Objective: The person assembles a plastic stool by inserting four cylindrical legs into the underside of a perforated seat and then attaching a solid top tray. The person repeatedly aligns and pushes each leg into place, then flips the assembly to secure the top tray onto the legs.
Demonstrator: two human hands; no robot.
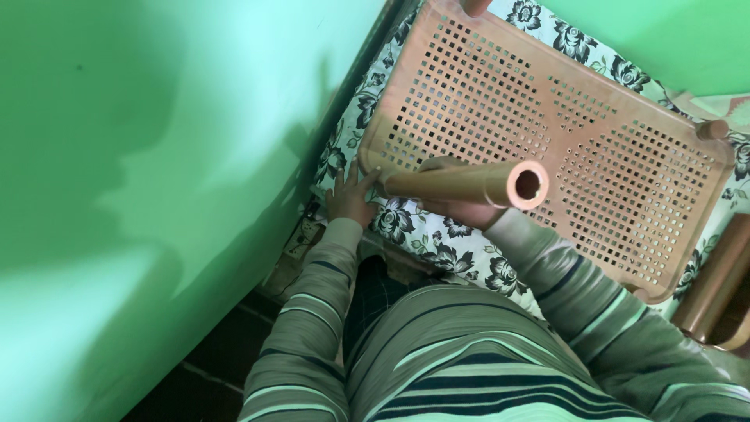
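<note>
A brown perforated plastic shelf panel [547, 133] lies flat on a floral-print bed sheet [437, 242]. My right hand [461, 209] is shut on a hollow brown plastic tube [469, 185], which stands at the panel's near corner and points up at the camera. My left hand [350, 195] rests with fingers spread on the sheet and touches the panel's corner edge beside the tube's base. Both arms wear grey sleeves with dark and light stripes.
A green wall [156, 172] fills the left side. Short brown tube stubs stand at the panel's far corners [712, 129]. More brown tubes [715, 285] lie at the right edge. A dark floor gap [211, 352] runs between wall and bed.
</note>
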